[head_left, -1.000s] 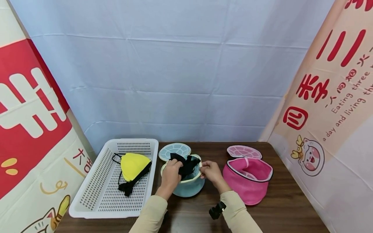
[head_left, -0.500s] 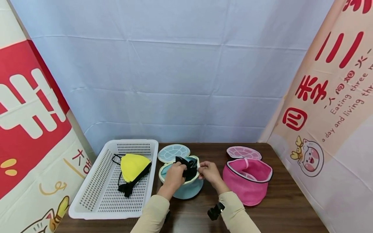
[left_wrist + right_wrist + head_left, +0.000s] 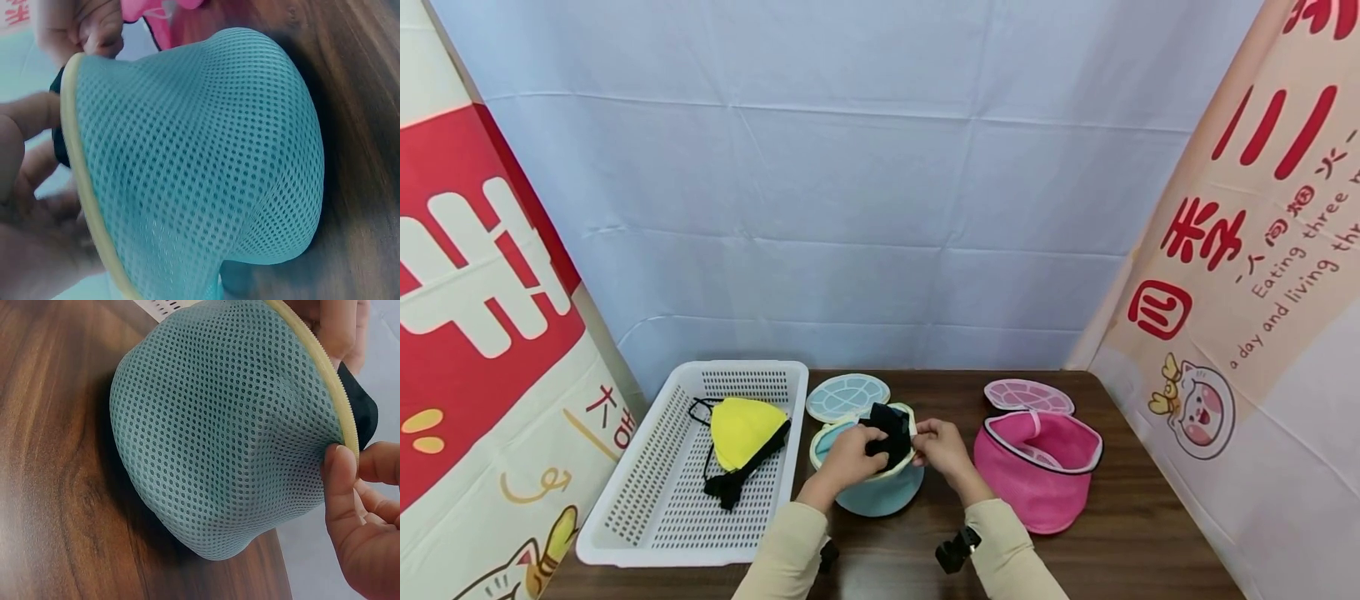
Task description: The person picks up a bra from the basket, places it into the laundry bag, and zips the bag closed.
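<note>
A light-blue mesh laundry bag point(image 3: 880, 497) with a pale-yellow zip rim stands on the table, its mouth unzipped and its round lid point(image 3: 847, 397) folded back behind. My left hand point(image 3: 848, 454) reaches over the rim and grips a crumpled black cloth garment point(image 3: 887, 427) in the bag's mouth. Its exact kind is hidden by the folds. On the opposite side, my right hand point(image 3: 943, 448) pinches the zip rim between thumb and forefinger. The right wrist view shows that pinch on the mesh bag point(image 3: 212, 425) closely, with a bit of black cloth point(image 3: 359, 406) showing beyond the rim.
To the left, a white perforated basket point(image 3: 655, 504) holds a yellow bra point(image 3: 745, 429) with black straps. A pink mesh bag point(image 3: 1033, 497) stands unzipped at the right, its lid point(image 3: 1028, 395) behind it. Cloth hangings point(image 3: 850, 183) enclose the table point(image 3: 1135, 517).
The black garment has sunk lower into the blue bag as my left hand moved down and slightly right with it. My right hand has kept its pinch on the rim.
</note>
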Demonstrator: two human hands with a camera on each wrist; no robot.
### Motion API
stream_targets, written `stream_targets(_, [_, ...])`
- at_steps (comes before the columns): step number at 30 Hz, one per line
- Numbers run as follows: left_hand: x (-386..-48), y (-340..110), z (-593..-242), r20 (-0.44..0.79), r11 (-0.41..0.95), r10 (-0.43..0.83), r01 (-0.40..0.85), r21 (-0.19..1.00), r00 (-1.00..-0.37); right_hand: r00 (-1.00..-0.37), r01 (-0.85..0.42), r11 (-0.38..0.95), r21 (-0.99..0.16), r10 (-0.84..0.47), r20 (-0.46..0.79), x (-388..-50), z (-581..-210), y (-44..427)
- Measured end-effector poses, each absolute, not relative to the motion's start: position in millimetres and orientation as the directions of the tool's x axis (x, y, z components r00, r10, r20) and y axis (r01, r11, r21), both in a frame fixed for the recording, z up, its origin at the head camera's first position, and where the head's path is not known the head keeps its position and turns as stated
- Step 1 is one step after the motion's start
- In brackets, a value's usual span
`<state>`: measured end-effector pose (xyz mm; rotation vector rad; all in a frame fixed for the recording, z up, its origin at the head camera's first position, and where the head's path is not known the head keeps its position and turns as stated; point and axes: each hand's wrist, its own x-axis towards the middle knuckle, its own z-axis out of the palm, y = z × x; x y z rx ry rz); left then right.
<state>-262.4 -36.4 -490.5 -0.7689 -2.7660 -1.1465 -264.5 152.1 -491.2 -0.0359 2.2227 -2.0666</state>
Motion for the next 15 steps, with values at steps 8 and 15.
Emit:
stream_targets(8, [-265.7,-25.6,-494.6,0.202,0.718,0.425,0.464,0.519,-0.882,-0.993,0.041,0.105,-0.994,-0.103,-0.052,-252.0,-472.2,149.6])
stream_targets(15, [-269.3,-25.1,-490.7,0.13,0.708,0.473,0.464,0.531,-0.871,-0.993,0.041,0.104,-0.994,-0.105,-0.052,-252.5,-473.2,151.5])
